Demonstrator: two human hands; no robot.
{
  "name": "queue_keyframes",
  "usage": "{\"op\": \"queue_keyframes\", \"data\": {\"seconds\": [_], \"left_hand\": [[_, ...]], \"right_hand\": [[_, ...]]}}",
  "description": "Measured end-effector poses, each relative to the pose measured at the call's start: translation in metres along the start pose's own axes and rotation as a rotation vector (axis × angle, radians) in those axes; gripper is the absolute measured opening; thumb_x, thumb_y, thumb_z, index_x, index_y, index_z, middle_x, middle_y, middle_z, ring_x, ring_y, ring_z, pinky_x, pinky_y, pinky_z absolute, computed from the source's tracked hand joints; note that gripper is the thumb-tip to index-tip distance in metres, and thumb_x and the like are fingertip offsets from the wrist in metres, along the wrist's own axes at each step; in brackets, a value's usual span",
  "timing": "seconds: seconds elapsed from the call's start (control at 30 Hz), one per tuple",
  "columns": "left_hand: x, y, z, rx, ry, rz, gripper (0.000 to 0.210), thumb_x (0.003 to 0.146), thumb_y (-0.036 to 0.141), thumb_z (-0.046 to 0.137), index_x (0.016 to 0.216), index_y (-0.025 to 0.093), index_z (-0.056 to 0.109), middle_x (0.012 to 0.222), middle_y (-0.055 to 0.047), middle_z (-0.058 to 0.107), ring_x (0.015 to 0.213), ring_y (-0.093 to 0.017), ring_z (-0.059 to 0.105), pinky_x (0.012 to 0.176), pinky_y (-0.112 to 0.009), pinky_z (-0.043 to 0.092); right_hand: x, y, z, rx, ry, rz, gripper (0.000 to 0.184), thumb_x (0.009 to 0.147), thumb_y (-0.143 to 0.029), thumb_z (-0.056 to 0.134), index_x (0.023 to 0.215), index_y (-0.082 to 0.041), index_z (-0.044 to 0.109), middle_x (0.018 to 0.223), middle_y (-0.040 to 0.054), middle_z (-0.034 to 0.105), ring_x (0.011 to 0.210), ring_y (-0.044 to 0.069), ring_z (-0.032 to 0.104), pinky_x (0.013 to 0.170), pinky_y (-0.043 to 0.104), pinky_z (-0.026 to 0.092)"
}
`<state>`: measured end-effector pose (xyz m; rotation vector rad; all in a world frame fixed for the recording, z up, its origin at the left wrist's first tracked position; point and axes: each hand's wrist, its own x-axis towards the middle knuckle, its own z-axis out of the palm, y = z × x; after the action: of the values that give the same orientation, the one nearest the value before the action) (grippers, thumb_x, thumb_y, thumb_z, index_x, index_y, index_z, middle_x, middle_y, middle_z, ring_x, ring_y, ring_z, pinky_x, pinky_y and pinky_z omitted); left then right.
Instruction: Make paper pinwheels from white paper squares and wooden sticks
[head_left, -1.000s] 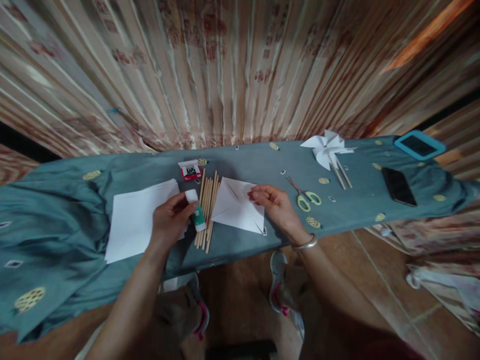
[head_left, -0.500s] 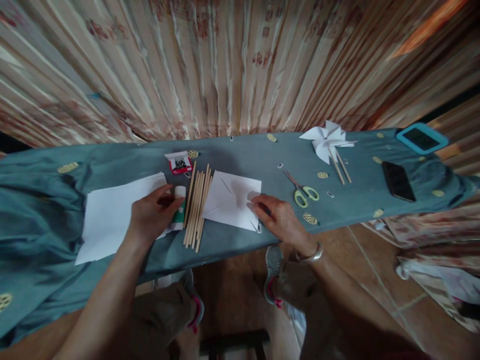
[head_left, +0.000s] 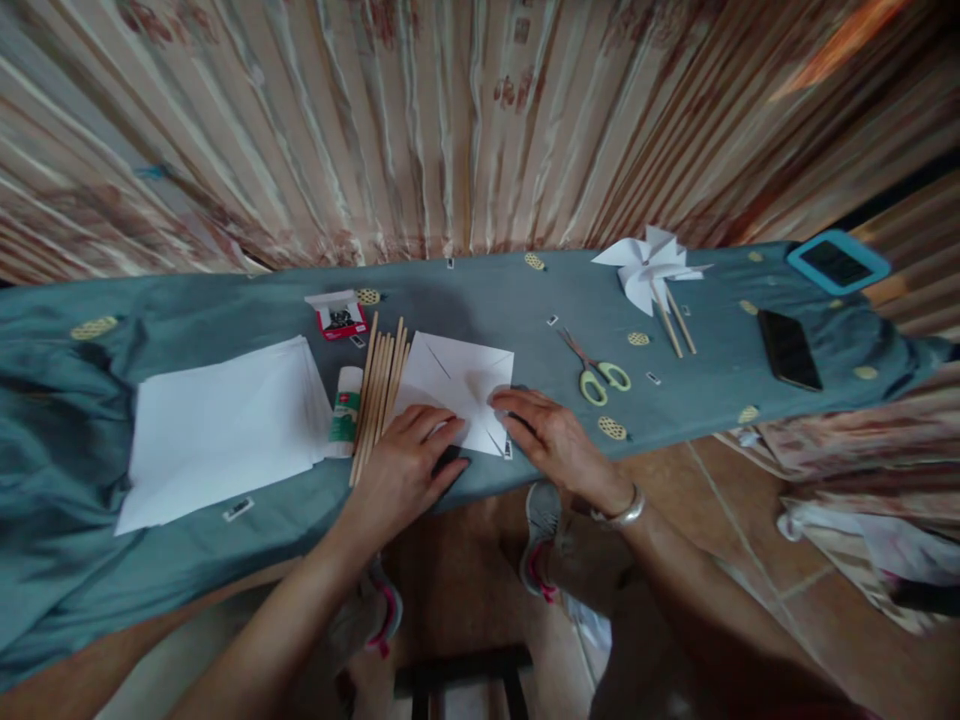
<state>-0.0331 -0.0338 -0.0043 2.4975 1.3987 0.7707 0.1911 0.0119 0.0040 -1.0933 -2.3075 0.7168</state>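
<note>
A square sheet of white paper with slits cut in from its corners lies on the cloth-covered table. My left hand rests at its lower left edge, fingers stretched over the paper and thumb apart. At the paper's right edge, my right hand has its thumb and fingertips closed on the sheet. Thin wooden sticks lie in a bundle left of the sheet, partly behind my left hand. Beside them is a green and white glue stick.
A stack of white paper lies at left, with a small red box behind. Scissors, paper pinwheels on sticks, a black phone and a blue-framed device are to the right. A curtain hangs behind the table.
My left hand has moved right, from the glue stick to the square paper's lower left edge. The glue stick now stands free of my fingers. My right hand stays at the paper's right edge.
</note>
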Motion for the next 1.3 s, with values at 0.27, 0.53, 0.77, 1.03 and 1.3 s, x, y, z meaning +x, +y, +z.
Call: {"op": "queue_keyframes", "data": {"seconds": [0.27,0.53,0.77,1.03,1.3], "left_hand": [[0.009,-0.001,0.007,0.09,-0.041,-0.035,0.032,0.086,0.029,0.064,0.112,0.012,0.062,0.107,-0.013,0.068,0.1,-0.028,0.059,0.088,-0.043,0.053],[0.007,0.0,0.008,0.125,-0.038,0.007,0.021,0.091,0.031,0.057,0.102,0.015,0.065,0.099,-0.011,0.068,0.095,-0.025,0.06,0.081,-0.038,0.052],[0.009,0.0,0.009,0.122,-0.014,0.003,0.02,0.094,0.023,0.049,0.096,0.015,0.067,0.092,-0.009,0.07,0.089,-0.022,0.061,0.078,-0.034,0.052],[0.009,-0.003,0.01,0.014,0.002,-0.094,0.019,0.093,0.023,0.05,0.094,0.016,0.068,0.089,-0.006,0.071,0.087,-0.021,0.062,0.078,-0.034,0.052],[0.009,-0.001,0.011,-0.028,-0.004,-0.133,0.021,0.094,0.022,0.048,0.098,0.015,0.067,0.092,-0.008,0.072,0.088,-0.023,0.063,0.079,-0.036,0.052]], "right_hand": [[0.001,0.001,0.0,0.025,0.004,0.032,0.029,0.095,-0.021,0.048,0.117,-0.022,0.065,0.121,0.0091,0.067,0.117,0.022,0.06,0.105,0.044,0.045],[0.001,0.0,-0.003,0.088,-0.008,0.078,0.027,0.093,-0.022,0.05,0.114,-0.023,0.067,0.12,0.0091,0.067,0.118,0.022,0.06,0.106,0.044,0.044],[0.002,0.001,-0.001,0.144,0.02,0.139,0.022,0.093,-0.023,0.051,0.108,-0.023,0.067,0.118,0.0074,0.068,0.115,0.021,0.061,0.104,0.04,0.045],[0.004,-0.013,0.011,0.194,0.082,0.157,0.02,0.092,-0.026,0.055,0.107,-0.027,0.068,0.117,0.0054,0.07,0.11,0.021,0.063,0.099,0.04,0.047],[0.01,-0.014,0.031,0.321,0.14,0.216,0.012,0.087,-0.026,0.062,0.096,-0.025,0.07,0.118,0.0069,0.068,0.111,0.02,0.062,0.098,0.036,0.047]]}}
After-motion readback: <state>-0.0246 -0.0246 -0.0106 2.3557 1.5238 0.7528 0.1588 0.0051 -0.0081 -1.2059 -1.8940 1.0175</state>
